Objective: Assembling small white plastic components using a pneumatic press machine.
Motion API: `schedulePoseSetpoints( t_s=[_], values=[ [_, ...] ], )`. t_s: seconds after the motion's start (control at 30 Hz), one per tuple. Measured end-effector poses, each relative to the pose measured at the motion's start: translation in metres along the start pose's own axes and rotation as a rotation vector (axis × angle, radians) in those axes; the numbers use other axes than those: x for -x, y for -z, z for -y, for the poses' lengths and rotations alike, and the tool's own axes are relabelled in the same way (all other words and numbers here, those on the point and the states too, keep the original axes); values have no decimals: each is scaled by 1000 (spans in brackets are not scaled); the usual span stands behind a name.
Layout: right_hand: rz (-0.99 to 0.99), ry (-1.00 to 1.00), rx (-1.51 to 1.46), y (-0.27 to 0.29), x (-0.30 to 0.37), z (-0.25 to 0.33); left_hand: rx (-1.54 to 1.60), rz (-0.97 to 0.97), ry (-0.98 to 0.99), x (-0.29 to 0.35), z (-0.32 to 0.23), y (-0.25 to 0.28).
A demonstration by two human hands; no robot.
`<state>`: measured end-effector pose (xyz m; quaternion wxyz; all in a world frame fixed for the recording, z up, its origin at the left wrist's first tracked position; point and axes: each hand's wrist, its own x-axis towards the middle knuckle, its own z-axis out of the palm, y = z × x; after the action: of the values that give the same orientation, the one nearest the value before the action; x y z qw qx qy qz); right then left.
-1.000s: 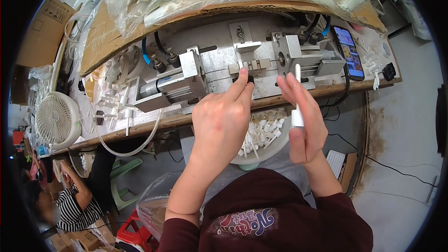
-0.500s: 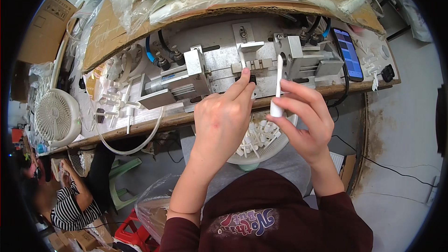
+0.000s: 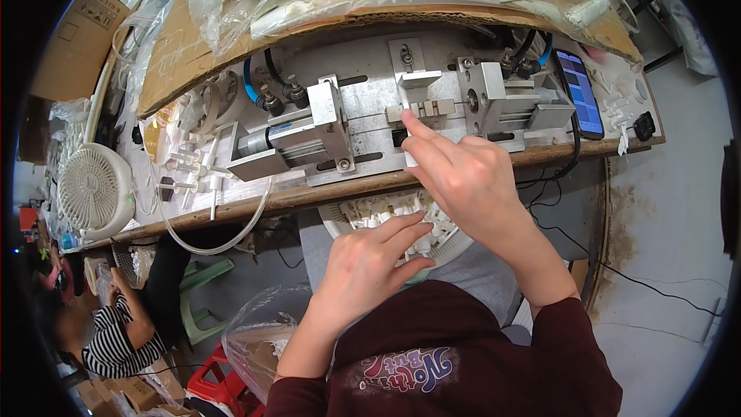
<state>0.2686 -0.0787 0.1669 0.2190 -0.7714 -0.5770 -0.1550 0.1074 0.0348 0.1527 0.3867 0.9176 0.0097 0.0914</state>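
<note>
Head view, right hand (image 3: 475,177) at metal fixture (image 3: 440,108), lettered maroon top (image 3: 463,344), printed carton (image 3: 79,42)

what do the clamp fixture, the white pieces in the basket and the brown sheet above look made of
The clamp fixture looks like metal, perhaps aluminium or steel: silvery grey blocks with bright machined-looking edges. The white pieces look like moulded plastic, opaque and evenly coloured, though the exact type is unclear. The brown sheet appears to be matt corrugated cardboard, given its rough, layered edge.
</note>
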Motion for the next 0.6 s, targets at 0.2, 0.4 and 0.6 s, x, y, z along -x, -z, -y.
schedulePoseSetpoints(
  t_s=[0.2, 0.4, 0.6],
  values=[
    [39, -31, -22, 1, -2, 3, 35, -41, -60, -4, 1, -5],
    [33, -4, -15, 12, -13, 3, 11, -18, -105, 7, 9, -15],
    [-221, -148, -109, 66, -65, -34, -14, -20, -91, 26, 18, -21]
  ],
)
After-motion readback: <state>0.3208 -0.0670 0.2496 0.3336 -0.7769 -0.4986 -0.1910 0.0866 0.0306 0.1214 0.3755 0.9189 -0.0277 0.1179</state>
